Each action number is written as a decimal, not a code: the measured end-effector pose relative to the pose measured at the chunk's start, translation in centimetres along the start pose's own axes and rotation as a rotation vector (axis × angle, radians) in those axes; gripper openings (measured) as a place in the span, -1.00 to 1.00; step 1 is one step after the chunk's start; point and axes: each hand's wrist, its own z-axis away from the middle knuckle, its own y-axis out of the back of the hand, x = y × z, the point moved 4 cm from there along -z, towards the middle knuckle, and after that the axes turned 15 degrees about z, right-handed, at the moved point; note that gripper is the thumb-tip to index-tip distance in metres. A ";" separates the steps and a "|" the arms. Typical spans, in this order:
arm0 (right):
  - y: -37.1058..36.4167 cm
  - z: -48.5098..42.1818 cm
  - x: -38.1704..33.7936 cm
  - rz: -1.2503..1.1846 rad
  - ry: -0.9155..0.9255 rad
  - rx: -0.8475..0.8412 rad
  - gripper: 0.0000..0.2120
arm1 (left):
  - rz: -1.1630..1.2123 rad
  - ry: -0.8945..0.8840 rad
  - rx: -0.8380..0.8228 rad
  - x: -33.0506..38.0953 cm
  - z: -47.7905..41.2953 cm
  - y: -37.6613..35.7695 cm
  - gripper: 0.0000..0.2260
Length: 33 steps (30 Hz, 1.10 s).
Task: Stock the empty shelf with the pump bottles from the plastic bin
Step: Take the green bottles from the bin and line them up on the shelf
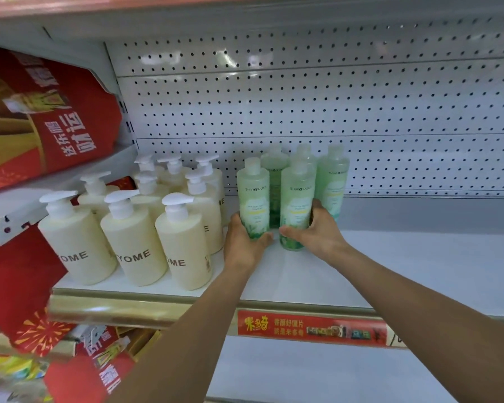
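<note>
The stocking is well under way but, by my judgement, not finished. At the left end of the white shelf (419,271) stands a tight block of cream pump bottles (184,242), about nine of them upright in rows running back to the pegboard (332,97). Just right of them is a cluster of five green bottles, three at the back (333,175) against the pegboard and two in front. The left hand (242,242) grips the left front green bottle (253,196) low on its body, fingers curled round its left side and thumb across the base. The right hand (317,231) grips the right front green bottle (297,199) the same way from the right, thumb near the foot. Both bottles are upright, side by side and about touching. The right one looks to be on the shelf surface, while the left one's base is hidden by the hand, so I cannot tell whether it is set down. The green bottles seem to carry plain caps rather than pumps, though blur makes that unsure. To the right of the cluster the shelf is bare for most of its width, so plenty of room is left to fill. The plastic bin is out of view, and how many bottles it holds cannot be told.
</note>
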 end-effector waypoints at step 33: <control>-24.5 38.8 4.5 0.334 -0.161 -0.572 -0.71 | -0.382 0.452 -0.353 -25.8 30.9 25.2 -0.57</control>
